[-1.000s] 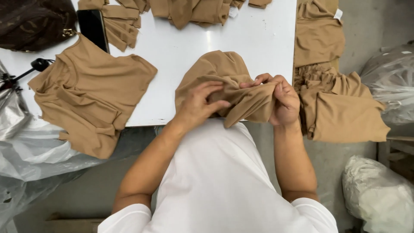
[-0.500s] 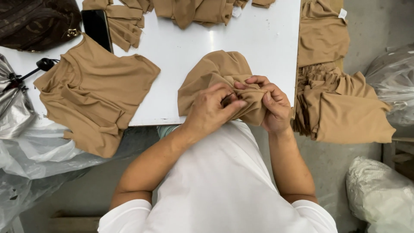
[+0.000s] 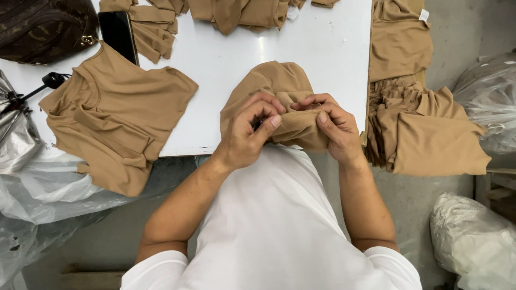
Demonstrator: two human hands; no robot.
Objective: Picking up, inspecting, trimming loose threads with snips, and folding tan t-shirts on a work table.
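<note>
Pinching a bunched fold of the tan garment (image 3: 279,94) between thumb and forefinger, the left hand (image 3: 248,131) has its fingers (image 3: 267,115) curled together on the cloth, with something small and dark just showing under them; what it is cannot be told. The right hand (image 3: 333,129) faces it, fingers closed on the same bunch, thumb on top. The garment sits at the near edge of the white table (image 3: 317,48), partly on it and partly held up over the person's white shirt (image 3: 269,225). Work on this piece looks mid-way: it is bunched, not flat or folded. A like top (image 3: 115,115) lies spread over the table's left edge, and a heap (image 3: 424,129) of the same cloth sits at right, so many pieces seem either handled or waiting. A phone (image 3: 118,35) and dark bag (image 3: 43,27) lie at the far left, plastic bags (image 3: 43,193) below.
</note>
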